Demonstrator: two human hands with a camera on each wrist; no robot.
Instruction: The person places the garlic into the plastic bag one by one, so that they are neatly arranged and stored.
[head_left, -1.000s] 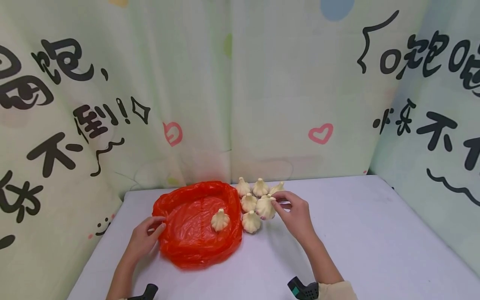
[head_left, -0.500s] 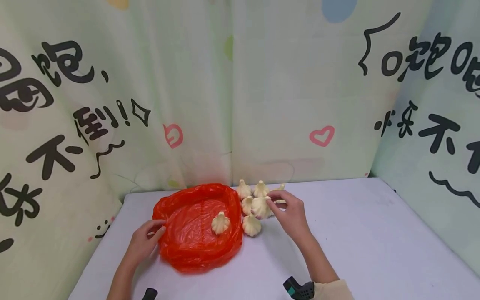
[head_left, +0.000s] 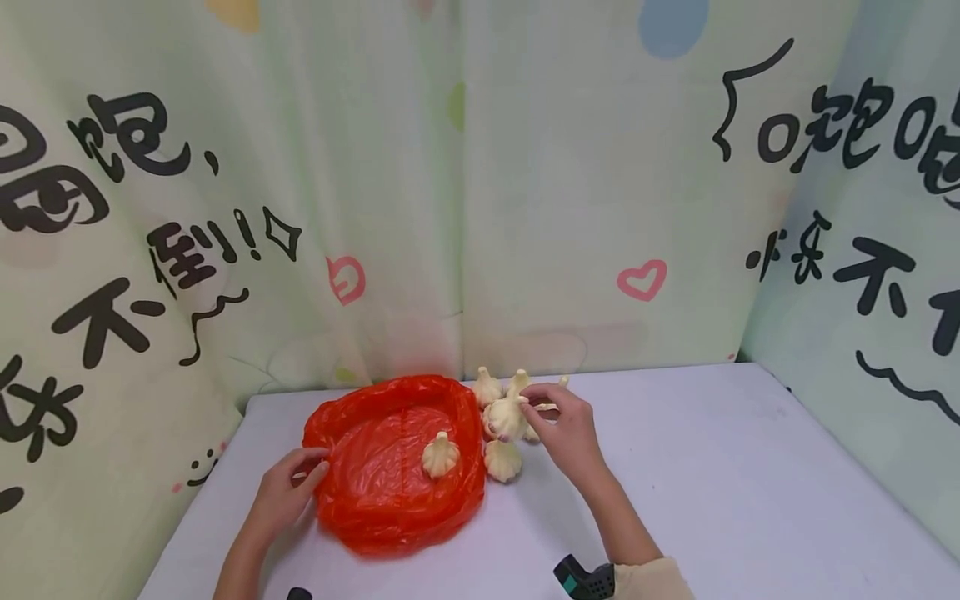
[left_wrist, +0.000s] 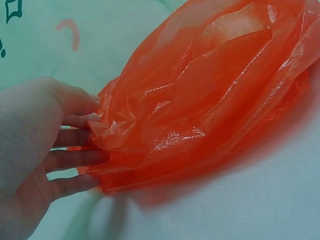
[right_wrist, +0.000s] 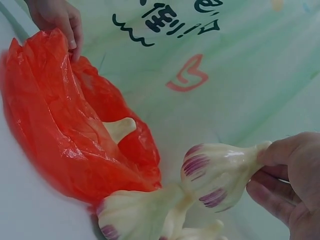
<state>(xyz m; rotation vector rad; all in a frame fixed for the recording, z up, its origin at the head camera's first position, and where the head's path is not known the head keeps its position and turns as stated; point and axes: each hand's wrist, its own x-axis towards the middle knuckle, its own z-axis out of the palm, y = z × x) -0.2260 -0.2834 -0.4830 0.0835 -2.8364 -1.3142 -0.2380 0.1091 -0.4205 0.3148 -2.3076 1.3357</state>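
A red plastic bag (head_left: 390, 533) stands with its mouth spread wide on the white table. My left hand (head_left: 281, 492) pinches the bag's left rim; in the left wrist view its thumb (left_wrist: 80, 100) lies at the rim with the other fingertips against the plastic. One garlic bulb (head_left: 440, 458) sits inside the bag, and only its stem (right_wrist: 122, 129) shows in the right wrist view. By the stem, my right hand (head_left: 564, 433) holds another garlic bulb (right_wrist: 222, 172), white with purple streaks, raised over the group right of the bag.
Several more garlic bulbs cluster against the bag's right side, including a front one (head_left: 502, 461) and a back one (head_left: 487, 388). The held bulb and right hand partly cover others. A printed curtain (head_left: 540, 208) rises behind the table's (head_left: 735, 483) back edge.
My right hand has carried its garlic bulb leftward toward the bag, over the other bulbs. The left hand stays at the rim. The head view has tilted slightly up.
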